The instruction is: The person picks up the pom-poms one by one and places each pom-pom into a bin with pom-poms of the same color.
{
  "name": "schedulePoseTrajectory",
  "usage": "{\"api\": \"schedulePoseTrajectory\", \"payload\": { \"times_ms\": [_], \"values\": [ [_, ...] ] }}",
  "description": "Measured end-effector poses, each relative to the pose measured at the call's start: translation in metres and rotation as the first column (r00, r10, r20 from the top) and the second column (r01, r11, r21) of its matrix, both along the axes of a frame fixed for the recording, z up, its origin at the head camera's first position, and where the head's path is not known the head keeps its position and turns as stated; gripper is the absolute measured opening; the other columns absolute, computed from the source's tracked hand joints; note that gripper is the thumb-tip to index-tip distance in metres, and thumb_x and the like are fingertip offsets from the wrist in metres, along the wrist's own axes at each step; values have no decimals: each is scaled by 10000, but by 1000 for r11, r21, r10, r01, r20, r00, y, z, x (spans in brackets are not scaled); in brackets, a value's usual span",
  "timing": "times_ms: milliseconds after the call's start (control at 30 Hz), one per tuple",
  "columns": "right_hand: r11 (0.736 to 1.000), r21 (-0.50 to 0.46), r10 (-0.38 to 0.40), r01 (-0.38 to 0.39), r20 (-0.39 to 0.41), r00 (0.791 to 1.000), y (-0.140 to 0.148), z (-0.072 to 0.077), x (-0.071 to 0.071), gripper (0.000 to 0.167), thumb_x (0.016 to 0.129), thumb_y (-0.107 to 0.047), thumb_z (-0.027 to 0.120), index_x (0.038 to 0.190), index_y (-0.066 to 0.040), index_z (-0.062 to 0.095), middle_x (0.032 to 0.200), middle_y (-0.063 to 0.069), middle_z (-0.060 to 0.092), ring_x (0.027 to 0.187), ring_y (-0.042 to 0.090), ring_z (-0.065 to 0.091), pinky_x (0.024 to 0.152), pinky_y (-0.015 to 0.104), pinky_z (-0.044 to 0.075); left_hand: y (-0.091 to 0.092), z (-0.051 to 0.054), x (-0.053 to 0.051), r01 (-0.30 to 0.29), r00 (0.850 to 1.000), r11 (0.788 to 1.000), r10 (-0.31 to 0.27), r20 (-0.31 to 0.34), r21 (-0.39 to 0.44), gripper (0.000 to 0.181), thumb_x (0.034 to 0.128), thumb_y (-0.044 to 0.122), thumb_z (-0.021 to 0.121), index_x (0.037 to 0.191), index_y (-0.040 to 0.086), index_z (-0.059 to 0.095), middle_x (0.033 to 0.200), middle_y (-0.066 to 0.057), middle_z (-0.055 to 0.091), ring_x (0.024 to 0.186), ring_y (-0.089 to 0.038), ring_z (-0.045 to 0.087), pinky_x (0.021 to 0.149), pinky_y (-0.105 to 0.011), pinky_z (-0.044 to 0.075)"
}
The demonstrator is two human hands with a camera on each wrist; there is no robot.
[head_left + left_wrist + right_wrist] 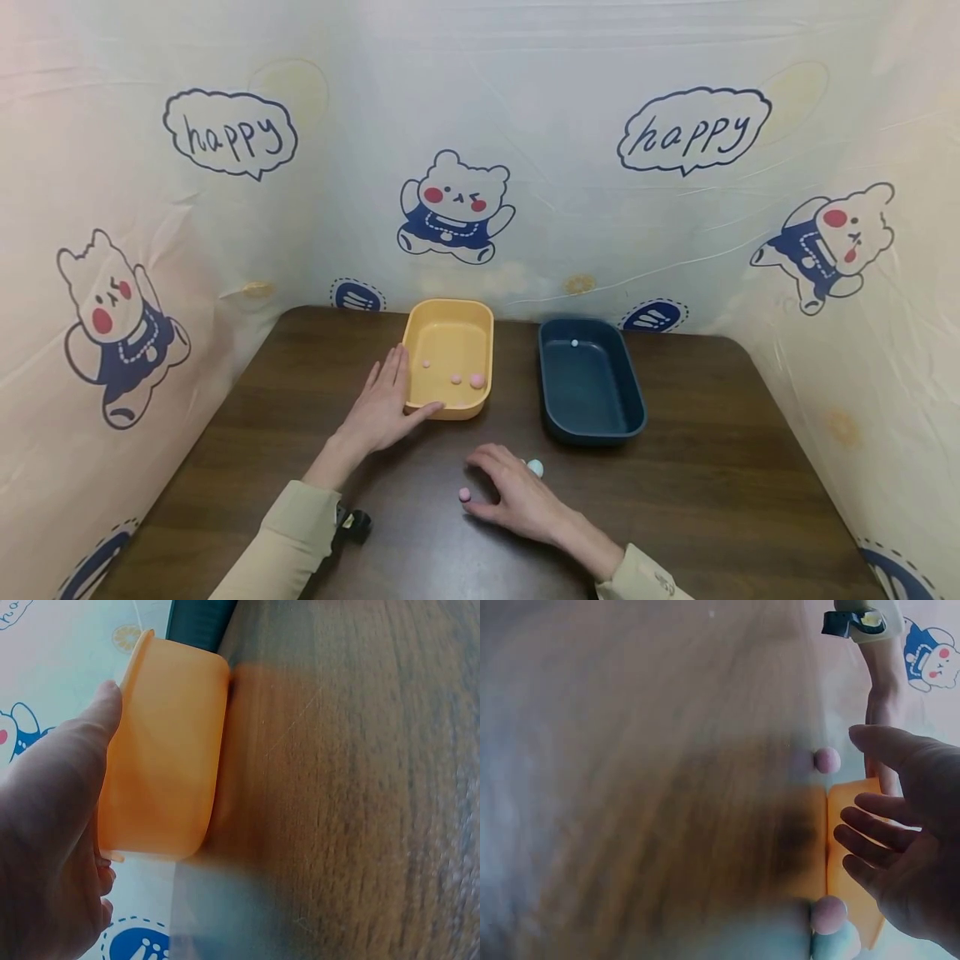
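My left hand (pixel 381 408) lies along the near left corner of the yellow tray (pixel 450 307), its fingers straight against the side. In the left wrist view the thumb (pixel 105 712) touches the rim. My right hand (pixel 521 498) hovers over the table with loosely bent fingers and holds nothing. A small pink ball (pixel 465 494) lies beside its thumb and index fingertips. Just behind the hand is a light blue ball (pixel 535 467). The right wrist view shows another pink ball (pixel 829 915) next to it, mostly hidden by the hand in the head view.
Inside the yellow tray are several pink balls, the largest (pixel 477 381) at the right. A dark blue tray (pixel 592 437) stands to its right with a small pale ball (pixel 574 342) inside. The brown table (pixel 720 500) meets a printed curtain (pixel 570 217) behind.
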State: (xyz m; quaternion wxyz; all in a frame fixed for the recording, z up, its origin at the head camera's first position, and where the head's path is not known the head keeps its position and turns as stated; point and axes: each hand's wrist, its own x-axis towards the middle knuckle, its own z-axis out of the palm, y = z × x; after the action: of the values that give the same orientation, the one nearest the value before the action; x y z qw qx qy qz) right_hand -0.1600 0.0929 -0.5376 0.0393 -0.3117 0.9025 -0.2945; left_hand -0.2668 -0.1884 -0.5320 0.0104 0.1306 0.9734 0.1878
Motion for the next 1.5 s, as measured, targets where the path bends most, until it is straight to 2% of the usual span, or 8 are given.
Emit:
{"api": "schedulePoseTrajectory", "payload": {
  "times_ms": [433, 767, 1033, 1267, 1500],
  "values": [
    [997, 63, 49, -48, -18, 999, -2, -2, -2, 432, 996, -265, 831, 1371, -90, 708, 1405, 35, 690, 1341, 196, 634, 1175, 421, 545, 0, 3, 1, 7, 1000, 1000, -7, -3, -1, 1304, 959, 913, 458, 1747, -14, -13, 1861, -205, -20, 1748, -394, 47, 1415, -617, 117],
    [992, 86, 91, -89, -14, 996, -5, -4, -9, 287, 1014, -223, 809, 1278, -142, 731, 1355, 4, 702, 1299, 162, 624, 1155, 414, 544, 1, 2, -1, 2, 1000, 1000, -2, -9, -3, 1296, 962, 910, 459, 1749, -11, -1, 1859, -224, 27, 1741, -415, 89, 1414, -616, 116],
    [992, 63, 111, -110, -11, 994, -8, -5, -12, 69, 1061, -225, 751, 1112, -180, 766, 1134, -62, 693, 1081, 81, 583, 985, 305, 523, 2, 3, 0, -2, 1000, 1000, 2, -6, 4, 1298, 960, 901, 482, 1750, -10, 0, 1860, -223, 32, 1741, -412, 86, 1414, -618, 116],
    [991, 59, 122, -121, -13, 992, -7, -7, -13, 44, 1067, -231, 742, 1071, -194, 765, 1088, -83, 685, 1059, 64, 576, 968, 286, 505, 1, 1, 0, -5, 1000, 1000, 5, -3, 2, 1282, 972, 875, 503, 1748, -15, 2, 1858, -231, 39, 1743, -411, 71, 1413, -620, 110],
    [984, -6, 180, -181, -77, 981, -8, -3, -18, 61, 1081, -211, 719, 1075, -166, 760, 1042, -62, 718, 1003, 69, 603, 903, 233, 531, 3, 0, 0, -10, 1000, 1000, 10, 1, -9, 1278, 974, 871, 505, 1749, -15, 5, 1857, -232, 34, 1741, -416, 83, 1412, -622, 121]
  ]
}}
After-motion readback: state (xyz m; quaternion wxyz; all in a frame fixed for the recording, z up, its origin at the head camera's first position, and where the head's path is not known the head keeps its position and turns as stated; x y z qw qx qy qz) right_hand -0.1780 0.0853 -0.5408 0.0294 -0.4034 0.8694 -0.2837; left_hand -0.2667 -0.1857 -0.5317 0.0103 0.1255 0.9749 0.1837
